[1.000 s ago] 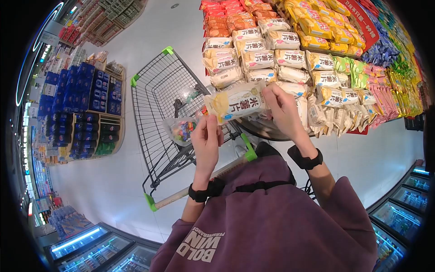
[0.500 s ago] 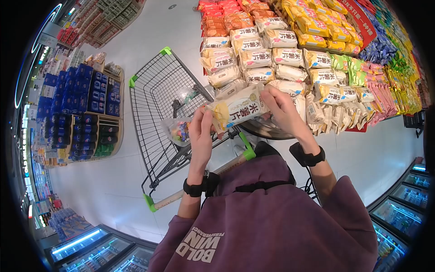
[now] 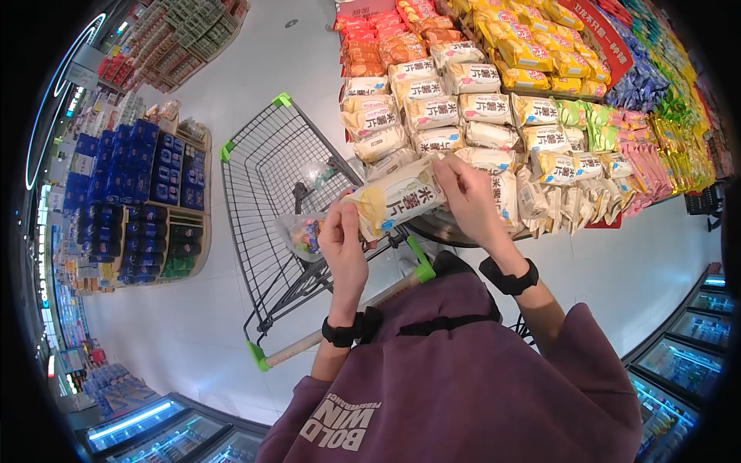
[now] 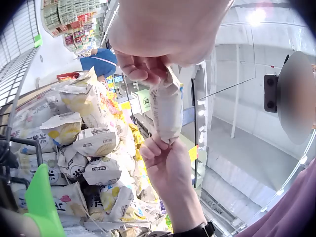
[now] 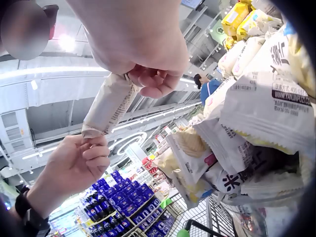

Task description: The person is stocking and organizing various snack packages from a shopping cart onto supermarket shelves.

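Between my two hands a cream-and-yellow snack packet [image 3: 397, 197] with dark printed characters is held out over the handle end of the shopping cart. My left hand [image 3: 343, 243] pinches its left end, and my right hand [image 3: 471, 199] pinches the right end. From the left wrist view the packet [image 4: 168, 111] shows its pale underside, stretched between both hands. In the right wrist view the same packet [image 5: 109, 104] slants from one hand to the other, with fingers curled at each end seal.
The wire shopping cart [image 3: 266, 166] stands ahead, a clear bag of colourful items [image 3: 302, 234] inside. Piled packets like the held one [image 3: 432, 112] fill the display at right, beside yellow packets [image 3: 525, 46]. Stacked blue drink packs [image 3: 143, 158] stand left. Lit freezers [image 3: 143, 420] line the lower edge.
Over the last second the packet's left end has tilted down toward me, then the packet has shifted slightly left. Both hands keep their pinch on its ends.
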Demonstrator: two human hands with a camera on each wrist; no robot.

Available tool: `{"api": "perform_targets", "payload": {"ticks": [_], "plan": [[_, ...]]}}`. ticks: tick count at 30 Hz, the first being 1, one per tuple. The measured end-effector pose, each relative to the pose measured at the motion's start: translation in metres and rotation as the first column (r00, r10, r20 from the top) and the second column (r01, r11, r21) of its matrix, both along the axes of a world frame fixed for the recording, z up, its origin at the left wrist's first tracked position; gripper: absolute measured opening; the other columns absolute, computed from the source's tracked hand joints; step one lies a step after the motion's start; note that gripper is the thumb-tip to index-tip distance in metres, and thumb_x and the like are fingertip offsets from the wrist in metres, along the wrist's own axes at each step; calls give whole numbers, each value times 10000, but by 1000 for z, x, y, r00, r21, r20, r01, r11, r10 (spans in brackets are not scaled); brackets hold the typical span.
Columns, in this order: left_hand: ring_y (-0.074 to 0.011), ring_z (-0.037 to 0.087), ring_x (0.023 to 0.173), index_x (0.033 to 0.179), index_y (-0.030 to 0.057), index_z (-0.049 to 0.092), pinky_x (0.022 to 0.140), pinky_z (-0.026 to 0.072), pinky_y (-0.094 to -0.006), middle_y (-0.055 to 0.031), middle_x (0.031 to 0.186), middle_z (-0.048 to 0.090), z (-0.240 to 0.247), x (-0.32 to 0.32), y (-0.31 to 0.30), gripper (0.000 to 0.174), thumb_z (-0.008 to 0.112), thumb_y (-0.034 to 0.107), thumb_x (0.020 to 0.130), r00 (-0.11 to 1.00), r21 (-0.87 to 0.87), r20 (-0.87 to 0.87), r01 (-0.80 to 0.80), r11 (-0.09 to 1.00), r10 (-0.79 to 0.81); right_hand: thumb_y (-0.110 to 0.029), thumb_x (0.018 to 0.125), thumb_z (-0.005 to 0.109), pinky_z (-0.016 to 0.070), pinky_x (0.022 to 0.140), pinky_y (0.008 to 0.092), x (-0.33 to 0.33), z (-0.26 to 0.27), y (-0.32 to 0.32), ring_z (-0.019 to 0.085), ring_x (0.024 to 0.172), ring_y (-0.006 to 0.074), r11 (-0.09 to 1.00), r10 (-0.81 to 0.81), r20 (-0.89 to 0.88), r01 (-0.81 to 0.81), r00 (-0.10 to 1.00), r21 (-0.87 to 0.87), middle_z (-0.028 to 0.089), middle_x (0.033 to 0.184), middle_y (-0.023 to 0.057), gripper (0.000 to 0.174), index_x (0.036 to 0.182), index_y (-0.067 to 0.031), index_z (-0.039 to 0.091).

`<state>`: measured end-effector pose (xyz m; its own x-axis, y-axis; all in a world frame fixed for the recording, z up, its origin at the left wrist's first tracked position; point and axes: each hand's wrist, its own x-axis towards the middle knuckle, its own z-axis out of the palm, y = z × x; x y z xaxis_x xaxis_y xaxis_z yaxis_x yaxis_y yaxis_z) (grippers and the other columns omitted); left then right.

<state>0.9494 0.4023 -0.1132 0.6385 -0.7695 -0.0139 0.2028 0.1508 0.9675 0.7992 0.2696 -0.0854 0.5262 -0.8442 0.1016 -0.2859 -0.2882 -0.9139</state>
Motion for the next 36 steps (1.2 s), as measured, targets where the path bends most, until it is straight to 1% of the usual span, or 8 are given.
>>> {"api": "perform_targets", "payload": {"ticks": [4, 10, 13, 18, 21, 24, 27, 36], "plan": [[-34, 516, 688, 910, 46, 578, 508, 400, -204, 11, 792, 558, -15, 6, -4, 270, 459, 233, 1063, 987, -39, 139, -71, 997, 76, -226, 1030, 508, 328, 503, 328, 4, 3, -1, 325, 521, 161, 998, 49, 33, -49, 998, 26, 407, 586, 100, 311, 850, 26, 536], [-126, 647, 966, 1079, 4, 573, 684, 579, -303, -61, 1017, 657, -8, -2, -10, 197, 524, 185, 1020, 907, -53, -422, -14, 998, -10, -245, 1037, 507, 398, 507, 297, 3, 5, 4, 419, 524, 110, 993, 52, 33, -55, 998, 108, 450, 591, 44, 315, 858, 10, 548], [-176, 651, 1064, 1197, -23, 548, 779, 609, -372, -120, 1156, 653, -8, 2, -8, 273, 581, 147, 986, 942, 30, -277, 205, 978, -189, -240, 1029, 532, 435, 512, 282, 4, 3, 6, 479, 558, 75, 985, 25, 51, -33, 998, 170, 499, 631, 18, 277, 896, 1, 554], [-143, 638, 1004, 1215, -24, 543, 825, 565, -299, -94, 1163, 639, -13, 5, -12, 382, 716, 113, 903, 945, 21, -295, 152, 988, -139, -254, 965, 651, 530, 635, 281, 10, 4, 13, 638, 768, 95, 934, -41, 216, -39, 976, 355, 677, 914, 78, 279, 1074, -13, 562], [-135, 634, 1006, 1215, -19, 554, 835, 550, -289, -87, 1162, 640, -5, 6, -11, 386, 728, 104, 893, 957, 30, -243, 173, 984, -161, -274, 903, 732, 548, 785, 305, 7, 7, 13, 660, 943, 141, 953, 128, 144, -161, 981, 255, 680, 1093, 139, 444, 1201, -4, 545], [-127, 628, 1015, 1211, -16, 560, 831, 547, -288, -84, 1162, 641, -2, 6, -10, 384, 733, 89, 885, 957, 13, -222, 192, 981, -184, -255, 862, 776, 530, 859, 324, 8, 3, 11, 650, 984, 165, 962, 190, 128, -211, 973, 173, 673, 1095, 149, 531, 1256, 7, 536], [-126, 626, 1017, 1226, -15, 562, 845, 539, -291, -82, 1163, 643, -3, 7, -9, 393, 731, 93, 888, 961, 0, -192, 202, 979, -198, -255, 860, 773, 525, 865, 324, 8, -1, 10, 642, 980, 169, 956, 192, 169, -224, 967, 191, 669, 1089, 158, 540, 1259, 19, 532], [-121, 608, 1027, 1280, 6, 574, 899, 486, -273, -71, 1140, 642, -1, 8, -5, 402, 667, 212, 947, 944, 76, -210, 274, 959, -253, -330, 918, 705, 506, 573, 229, 15, 5, 8, 605, 709, 71, 918, 54, 138, -104, 989, 382, 657, 909, 64, 455, 1153, 20, 535]]}}
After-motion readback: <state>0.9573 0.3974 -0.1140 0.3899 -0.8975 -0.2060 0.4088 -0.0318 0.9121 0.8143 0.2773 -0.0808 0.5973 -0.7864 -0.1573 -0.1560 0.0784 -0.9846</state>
